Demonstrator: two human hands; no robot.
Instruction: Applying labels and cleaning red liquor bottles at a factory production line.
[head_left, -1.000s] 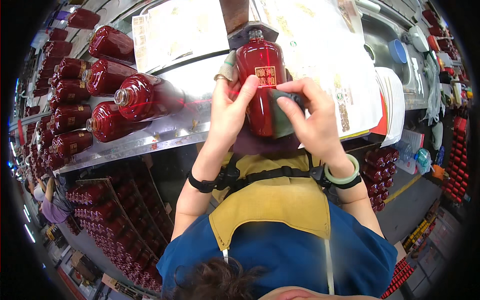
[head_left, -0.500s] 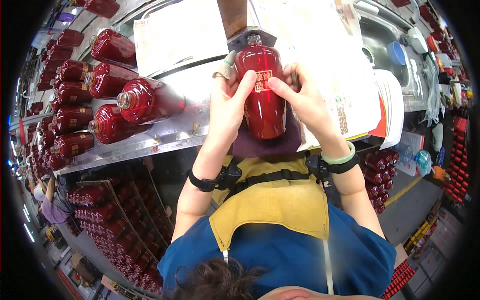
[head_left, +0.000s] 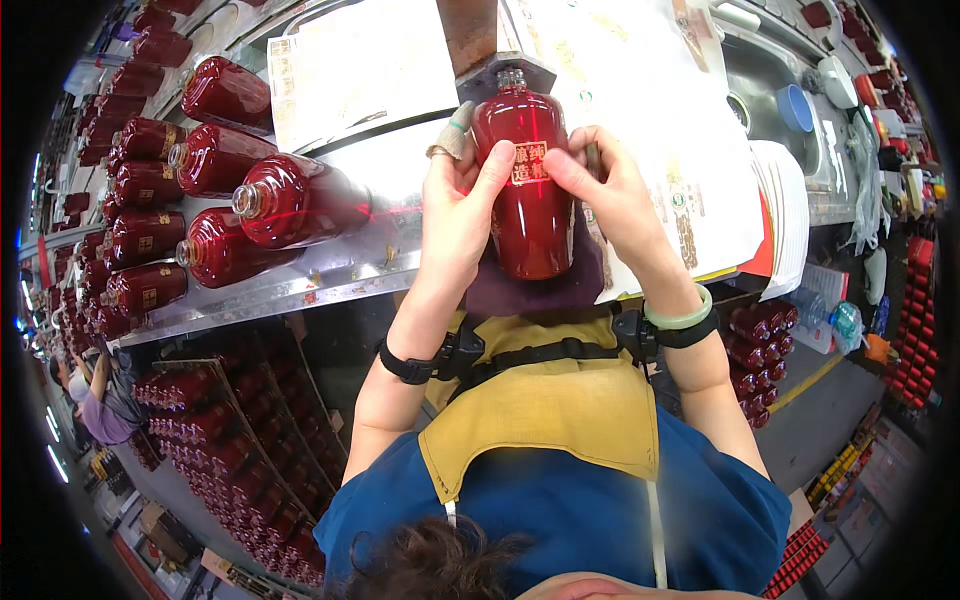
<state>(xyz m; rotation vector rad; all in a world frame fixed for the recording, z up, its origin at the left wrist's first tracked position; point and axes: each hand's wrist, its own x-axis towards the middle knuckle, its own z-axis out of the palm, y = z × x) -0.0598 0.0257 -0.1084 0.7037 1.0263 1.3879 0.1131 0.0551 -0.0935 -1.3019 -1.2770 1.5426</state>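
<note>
A glossy red glass bottle [head_left: 533, 230] lies in front of me, its open neck pointing away and its base toward my body. A dark purple cloth [head_left: 490, 285] is under its near end. On its upper face sits a gold-and-red rectangular label [head_left: 529, 163]. My left hand [head_left: 460, 205] is closed along the bottle's left side, thumb on the label's left edge; a pale fabric sleeve [head_left: 450, 140] covers one finger. My right hand [head_left: 615, 190] grips the right side, thumb at the label's right edge and fingers curled. The bottle's underside is hidden.
Several red bottles [head_left: 305, 205] lie on the metal table to the left. White printed sheets [head_left: 640, 120] spread at right, another sheet [head_left: 365, 70] at far left. A metal block [head_left: 495, 75] stands by the neck. A sink [head_left: 765, 90] with a blue cup [head_left: 793, 107] is far right.
My right thumb has slid slightly right, baring more of the label's right side. The bottle and my left hand have hardly moved.
</note>
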